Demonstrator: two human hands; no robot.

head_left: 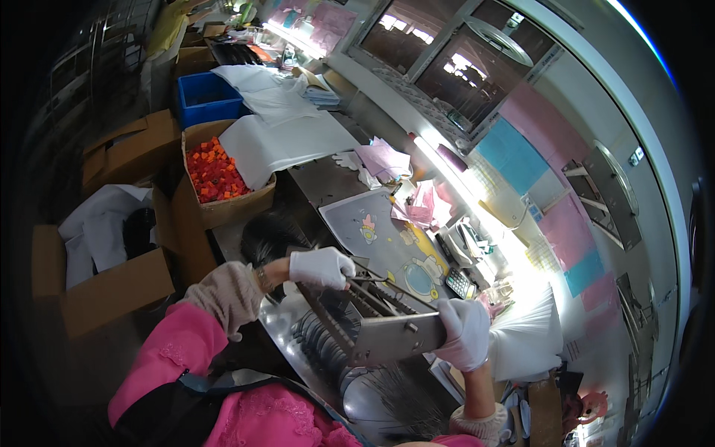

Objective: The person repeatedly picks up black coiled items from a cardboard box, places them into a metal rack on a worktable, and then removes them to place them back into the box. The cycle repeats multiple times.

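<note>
Evidently both hands are busy with one thing, a metal frame (395, 340) that sits between them over the near part of the metal table (280, 328). The left hand (320, 268), in a white glove, is clamped on the frame's far left end, its fingers curled over the edge. The right hand (463, 335), gloved in white too, is clamped on the right end of the near plate, fingers wrapped round its corner. The two hands are well apart — the frame spans the gap, tilted, with slim bars running along its inside. Whether its underside touches the table cannot be told.

Below the frame, dark curved strips (314, 335) lie in a row on the table. Beyond it is a grey mat (350, 212) with cartoon figures, and a calculator (459, 283) lies just beside the mat's right edge. Crumpled pink paper (426, 207) rests at the mat's far side, near the bright tube light (465, 182) along the wall.

To the left stands a carton (242, 214) of red and orange pieces (214, 170), partly covered by a white sheet (287, 141). A blue bin (182, 100) stands behind it — and nearer the person, an open box (119, 290) holds white wrapping (100, 231).
</note>
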